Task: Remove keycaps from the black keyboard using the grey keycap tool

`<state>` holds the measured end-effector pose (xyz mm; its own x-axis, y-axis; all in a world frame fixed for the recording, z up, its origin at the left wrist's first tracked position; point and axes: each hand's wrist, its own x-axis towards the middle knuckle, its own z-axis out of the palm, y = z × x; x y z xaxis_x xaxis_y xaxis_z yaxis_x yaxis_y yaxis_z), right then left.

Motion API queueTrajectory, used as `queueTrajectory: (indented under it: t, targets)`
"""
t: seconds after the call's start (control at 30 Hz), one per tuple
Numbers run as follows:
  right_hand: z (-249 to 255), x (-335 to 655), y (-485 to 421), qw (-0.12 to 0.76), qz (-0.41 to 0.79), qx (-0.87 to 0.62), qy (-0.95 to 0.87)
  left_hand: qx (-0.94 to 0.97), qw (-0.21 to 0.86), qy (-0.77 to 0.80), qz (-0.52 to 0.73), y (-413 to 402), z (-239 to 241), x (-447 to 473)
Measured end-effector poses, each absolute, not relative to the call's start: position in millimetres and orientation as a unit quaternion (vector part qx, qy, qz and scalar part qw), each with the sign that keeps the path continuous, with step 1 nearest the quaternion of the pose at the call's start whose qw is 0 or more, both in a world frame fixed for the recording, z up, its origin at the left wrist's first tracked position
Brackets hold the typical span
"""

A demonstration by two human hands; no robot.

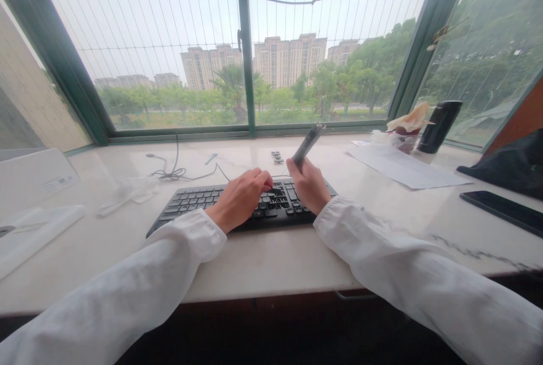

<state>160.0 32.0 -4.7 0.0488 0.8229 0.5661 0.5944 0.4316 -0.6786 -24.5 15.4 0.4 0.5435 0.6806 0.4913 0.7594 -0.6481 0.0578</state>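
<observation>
A black keyboard (190,198) lies on the white marbled worktop, with several keycaps off and bare sockets (279,200) showing on its right part. My left hand (244,198) is closed in a pinch just over these sockets. Something small and dark shows at its fingertips, too indistinct to name. My right hand (311,184) rests by the keyboard's right end, wrapped round a dark grey stick-like tool (309,143). The tool tilts up and to the right, and its upper end looks ragged. Beyond the keyboard sits a small group of loose keycaps (277,157).
A coiled cable (172,172) and a small blue strip (211,158) lie behind the keyboard. To the left are crumpled clear plastic (127,192) and a white box (40,181). Papers (403,167), a black bottle (440,126) and a phone (504,209) are to the right.
</observation>
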Motion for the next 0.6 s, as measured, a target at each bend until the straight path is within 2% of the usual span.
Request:
queueTrajectory:
  t: [0.1,0.2,0.4,0.6]
  targets:
    - [-5.2,163.9,37.0,0.524,0.142,-0.528,-0.653,-0.871,0.017,-0.406,-0.278,18.5,0.2,-25.1]
    - [-5.6,168.3,42.3,0.539,0.165,-0.543,-0.622,-0.856,-0.096,-0.406,-0.306,22.3,1.9,-25.7]
    - [-4.9,170.6,45.1,0.539,0.174,-0.551,-0.613,-0.800,-0.322,-0.424,-0.276,24.1,8.9,-28.6]
    - [-3.6,169.9,40.5,0.502,0.183,-0.530,-0.658,-0.796,-0.375,-0.404,-0.248,27.6,4.5,-33.8]
